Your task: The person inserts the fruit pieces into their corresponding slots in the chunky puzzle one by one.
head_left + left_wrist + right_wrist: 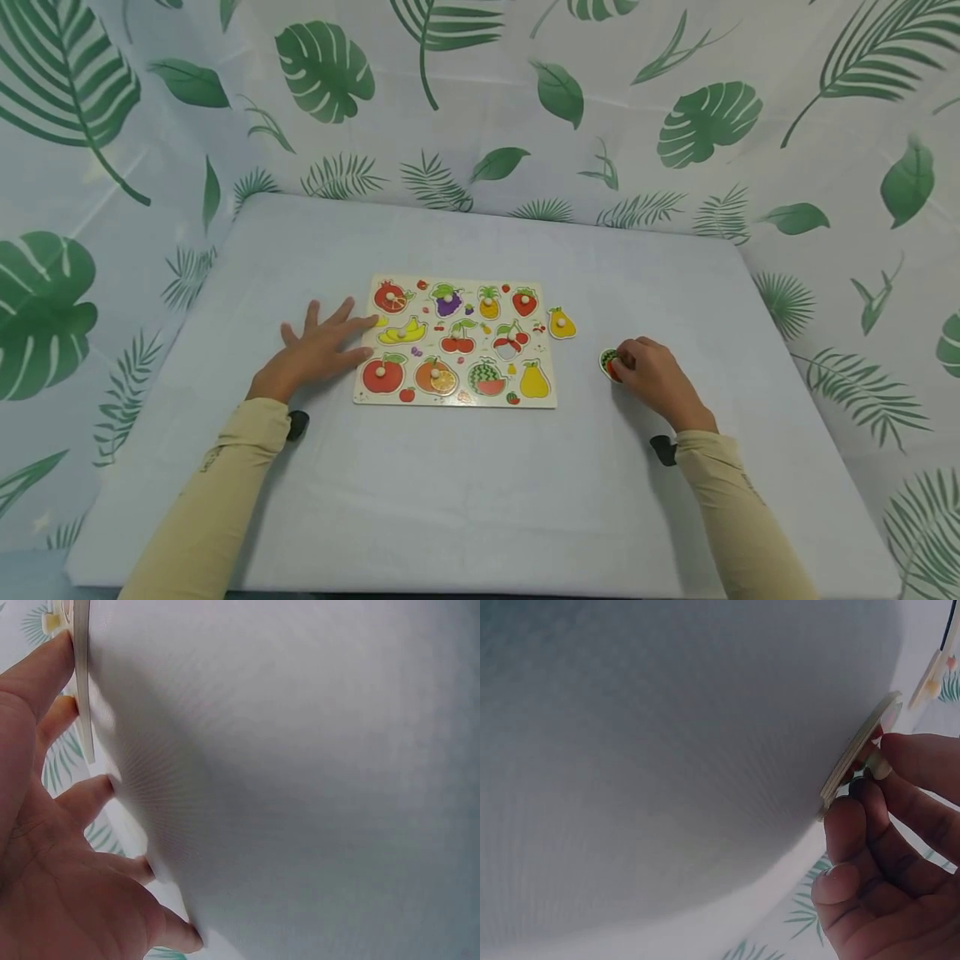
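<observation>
My right hand (658, 385) pinches the small knob of a watermelon puzzle piece (607, 364) to the right of the wooden fruit puzzle board (456, 402). In the right wrist view that piece (861, 746) is edge-on and tilted, with thumb and fingers at its knob; whether it touches the table cannot be told. My left hand (315, 354) lies with fingers spread at the board's left edge, thumb and index finger touching it. In the left wrist view the thumb and a finger meet the board's edge (82, 682), while other fingertips (184, 934) rest on the tablecloth.
A knobbed pear piece (561, 323) lies just beside the board's right edge. On the board, the watermelon place (487, 379) and lower-right pear place (535, 381) show pictures without knobs. Several other fruits have knobs. A leaf-patterned curtain (487, 108) surrounds the white table (480, 500).
</observation>
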{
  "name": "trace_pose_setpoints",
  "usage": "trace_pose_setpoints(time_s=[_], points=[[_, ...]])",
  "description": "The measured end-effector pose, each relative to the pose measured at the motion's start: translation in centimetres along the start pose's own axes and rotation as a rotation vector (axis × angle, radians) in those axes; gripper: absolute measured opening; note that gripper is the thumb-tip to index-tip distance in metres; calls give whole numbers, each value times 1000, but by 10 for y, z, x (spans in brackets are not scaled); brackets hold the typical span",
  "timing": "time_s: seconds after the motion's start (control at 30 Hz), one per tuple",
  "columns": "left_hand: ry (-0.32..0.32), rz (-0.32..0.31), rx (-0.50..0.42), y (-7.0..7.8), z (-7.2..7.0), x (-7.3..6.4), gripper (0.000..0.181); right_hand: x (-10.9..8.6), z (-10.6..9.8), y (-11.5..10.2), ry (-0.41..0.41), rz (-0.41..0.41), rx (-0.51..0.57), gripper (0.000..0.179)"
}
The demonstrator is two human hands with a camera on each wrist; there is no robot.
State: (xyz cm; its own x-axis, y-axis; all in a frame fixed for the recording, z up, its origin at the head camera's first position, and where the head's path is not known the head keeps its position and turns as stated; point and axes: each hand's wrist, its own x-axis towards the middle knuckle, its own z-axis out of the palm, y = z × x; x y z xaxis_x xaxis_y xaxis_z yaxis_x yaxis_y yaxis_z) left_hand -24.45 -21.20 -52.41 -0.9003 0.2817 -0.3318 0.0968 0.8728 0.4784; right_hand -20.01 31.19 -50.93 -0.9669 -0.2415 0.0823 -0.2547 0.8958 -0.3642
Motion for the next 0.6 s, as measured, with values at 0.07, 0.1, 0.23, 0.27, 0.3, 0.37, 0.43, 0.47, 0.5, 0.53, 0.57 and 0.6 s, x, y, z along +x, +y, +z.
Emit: trace_pose_setpoints(time_s=[0.07,0.1,0.23,0.27,0.3,0.37,0.43,0.47,0.5,0.53,0.57,0.6], points=[[0,1,2,0,0,0,74,1,1,-1,-1,-3,2,7],[0,2,0,-1,0,0,74,2,1,-1,-2,-3,-1,7],[-2,3,-1,-1,0,-1,74,3,2,-2,-10,0,-7,6],[-2,2,-1,-1,0,-1,74,4,2,-2,-12,1,-8,6],[-4,2,-2,0,0,-1,74,4,2,-2,-14,3,-8,5],[-6,0,0,0,0,-1,73,4,2,-3,-14,3,-9,5],[-6,-1,3,1,0,-1,73,6,1,-5,-14,2,-12,5],[-6,-1,3,1,0,-1,73,7,1,-7,-13,0,-11,6],[-6,-2,6,1,0,0,73,8,1,-9,-12,-2,-11,6],[-4,-1,8,1,0,-1,73,9,0,-11,-12,-6,-9,7],[-3,-1,8,1,0,-1,73,11,0,-14,-18,-5,-6,7],[-1,0,7,1,0,-1,73,13,0,-17,-24,-4,-3,8]])
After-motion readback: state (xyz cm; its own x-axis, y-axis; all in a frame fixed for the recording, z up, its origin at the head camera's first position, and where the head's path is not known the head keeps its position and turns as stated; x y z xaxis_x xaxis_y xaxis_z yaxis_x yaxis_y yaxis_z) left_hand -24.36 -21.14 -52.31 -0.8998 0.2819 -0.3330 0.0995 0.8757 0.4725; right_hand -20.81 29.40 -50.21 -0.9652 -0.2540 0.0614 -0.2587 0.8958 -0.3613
